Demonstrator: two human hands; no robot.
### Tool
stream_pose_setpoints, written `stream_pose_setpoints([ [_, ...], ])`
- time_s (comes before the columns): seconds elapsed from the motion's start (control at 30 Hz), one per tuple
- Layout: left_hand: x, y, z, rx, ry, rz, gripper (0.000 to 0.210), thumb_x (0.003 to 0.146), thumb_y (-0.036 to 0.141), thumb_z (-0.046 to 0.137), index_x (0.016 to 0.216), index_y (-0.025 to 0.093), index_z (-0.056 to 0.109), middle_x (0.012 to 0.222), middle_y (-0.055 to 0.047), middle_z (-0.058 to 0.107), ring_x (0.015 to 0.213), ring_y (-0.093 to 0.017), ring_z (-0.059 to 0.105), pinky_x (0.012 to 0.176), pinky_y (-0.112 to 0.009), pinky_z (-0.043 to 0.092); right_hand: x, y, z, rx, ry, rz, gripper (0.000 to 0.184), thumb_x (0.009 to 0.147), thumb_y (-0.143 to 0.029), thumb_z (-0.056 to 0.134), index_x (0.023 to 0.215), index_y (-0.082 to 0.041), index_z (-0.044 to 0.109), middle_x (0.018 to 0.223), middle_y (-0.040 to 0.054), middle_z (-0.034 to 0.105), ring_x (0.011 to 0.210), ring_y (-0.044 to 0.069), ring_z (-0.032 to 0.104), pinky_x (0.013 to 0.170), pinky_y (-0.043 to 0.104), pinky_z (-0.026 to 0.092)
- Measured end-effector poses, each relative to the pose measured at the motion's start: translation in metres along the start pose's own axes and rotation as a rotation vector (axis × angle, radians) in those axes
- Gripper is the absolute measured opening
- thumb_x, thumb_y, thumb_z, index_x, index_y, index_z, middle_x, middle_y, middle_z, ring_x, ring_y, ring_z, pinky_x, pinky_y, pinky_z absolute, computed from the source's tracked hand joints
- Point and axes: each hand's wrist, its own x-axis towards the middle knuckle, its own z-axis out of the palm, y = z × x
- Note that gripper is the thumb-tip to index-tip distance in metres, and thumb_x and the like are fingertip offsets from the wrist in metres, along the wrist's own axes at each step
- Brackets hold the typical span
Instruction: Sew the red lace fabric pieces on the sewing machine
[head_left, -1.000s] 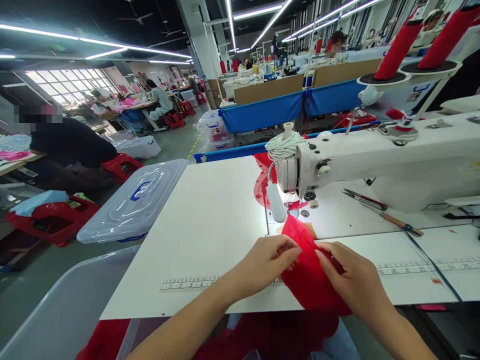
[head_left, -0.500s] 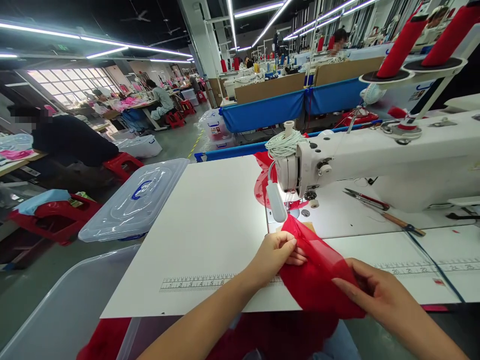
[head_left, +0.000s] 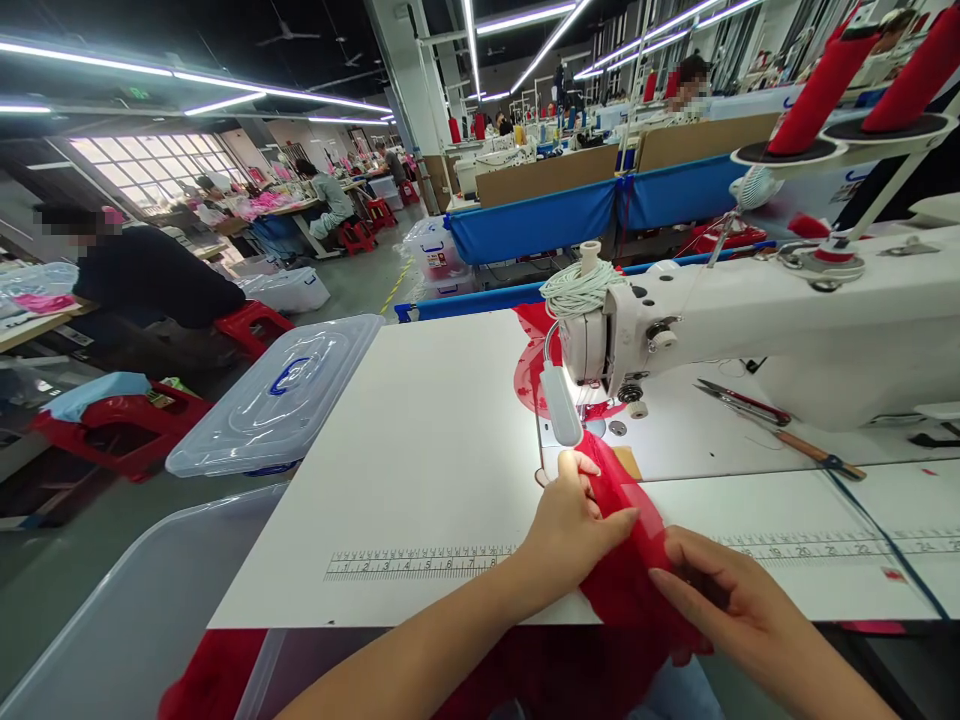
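Observation:
Sheer red fabric (head_left: 628,590) runs from under the needle area of the white sewing machine (head_left: 720,320) down over the table's front edge. My left hand (head_left: 574,530) grips the fabric's left side just in front of the machine, fingers curled into it and thumb stretched across. To the right and nearer the edge, my right hand (head_left: 724,590) pinches the other side between thumb and fingers. More red fabric (head_left: 529,375) lies flat behind the needle. A small white lamp (head_left: 561,403) hangs in front of the machine head and hides part of the needle area.
Scissors (head_left: 739,402) and a wooden-handled tool (head_left: 821,455) lie right of the needle. A printed ruler (head_left: 420,563) runs along the white table (head_left: 420,430). Left of it are a clear lid (head_left: 277,400) and an open plastic bin (head_left: 142,600). Red thread cones (head_left: 821,95) stand above.
My right hand has moved left, closer to my left hand, and the fabric between them has narrowed into folds. My left thumb now stretches out to the right. The view has shifted slightly.

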Motion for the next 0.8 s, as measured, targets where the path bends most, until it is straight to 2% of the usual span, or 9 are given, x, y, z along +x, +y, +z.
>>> stream_pose_setpoints([
  [0.13,0.001,-0.007,-0.006,-0.001,-0.052,0.061,0.030,0.084,0.026,0.059,0.111,0.023,0.045,0.065,0.007,0.049,0.058,-0.014,0.052,0.059,-0.026,0.045,-0.001,0.010,-0.015,-0.112,0.097,-0.005,0.045,0.093,-0.058,0.043,0.064,-0.023,0.045,0.057,-0.0029,0.045,0.051,0.013,0.046,0.050,0.025,0.043],
  [0.23,0.002,-0.011,-0.012,-0.038,-0.065,0.072,0.037,0.089,0.027,0.051,0.124,0.022,0.039,0.069,0.005,0.052,0.061,-0.016,0.058,0.067,-0.031,0.051,0.000,0.023,-0.040,-0.463,0.292,-0.017,0.036,0.091,-0.053,0.046,0.069,-0.025,0.053,0.058,-0.0009,0.054,0.049,0.015,0.053,0.045,0.026,0.043],
  [0.33,-0.001,-0.010,-0.013,-0.006,-0.089,0.129,0.050,0.089,0.022,0.049,0.135,0.022,0.029,0.071,0.005,0.051,0.058,-0.014,0.058,0.068,-0.031,0.052,0.009,0.026,-0.046,-0.727,0.537,-0.190,0.027,0.089,-0.040,0.048,0.107,-0.026,0.062,0.102,0.0077,0.071,0.064,0.020,0.068,0.046,0.028,0.051],
  [0.43,-0.003,-0.007,-0.012,0.004,-0.108,0.145,0.058,0.089,0.022,0.049,0.140,0.021,0.022,0.070,0.007,0.048,0.054,-0.012,0.054,0.064,-0.030,0.052,0.027,0.020,-0.028,-0.840,0.161,-0.530,0.038,0.094,-0.024,0.037,0.122,-0.029,0.062,0.122,0.0044,0.070,0.105,0.020,0.069,0.078,0.029,0.059],
  [0.47,-0.004,-0.006,-0.012,0.008,-0.110,0.134,0.059,0.089,0.023,0.049,0.140,0.020,0.019,0.069,0.007,0.048,0.052,-0.012,0.054,0.063,-0.029,0.052,0.033,0.018,-0.021,-0.908,0.109,-0.545,0.043,0.093,-0.021,0.035,0.124,-0.029,0.062,0.123,0.0030,0.070,0.107,0.020,0.069,0.077,0.030,0.060],
  [0.57,-0.005,-0.007,-0.013,0.013,-0.106,0.093,0.055,0.092,0.025,0.045,0.139,0.018,0.016,0.063,0.009,0.049,0.050,-0.013,0.053,0.060,-0.029,0.052,0.046,0.011,-0.009,-1.061,0.285,-0.399,0.047,0.091,-0.020,0.031,0.122,-0.023,0.066,0.125,0.0080,0.070,0.098,0.025,0.072,0.061,0.035,0.061],
  [0.63,-0.004,-0.008,-0.014,0.021,-0.104,0.094,0.045,0.092,0.025,0.042,0.132,0.020,0.022,0.060,0.009,0.050,0.049,-0.013,0.054,0.060,-0.029,0.052,0.050,0.004,-0.008,-1.009,0.367,-0.391,0.044,0.092,-0.024,0.031,0.118,-0.020,0.067,0.124,0.0107,0.070,0.099,0.027,0.072,0.067,0.038,0.062],
  [0.73,-0.001,-0.012,-0.014,0.063,-0.130,0.114,0.017,0.090,0.023,0.038,0.107,0.022,0.040,0.057,0.007,0.052,0.050,-0.013,0.055,0.058,-0.025,0.050,0.052,-0.011,-0.006,-0.748,0.173,-0.533,0.036,0.093,-0.022,0.032,0.106,-0.024,0.066,0.111,0.0061,0.074,0.099,0.020,0.070,0.081,0.034,0.059],
  [0.8,0.002,-0.013,-0.015,0.094,-0.163,0.097,0.008,0.085,0.022,0.037,0.090,0.022,0.043,0.056,0.005,0.053,0.051,-0.012,0.056,0.056,-0.023,0.048,0.056,-0.017,-0.003,-0.600,0.050,-0.521,0.031,0.090,-0.017,0.032,0.087,-0.026,0.062,0.092,0.0020,0.073,0.083,0.016,0.070,0.073,0.029,0.058],
])
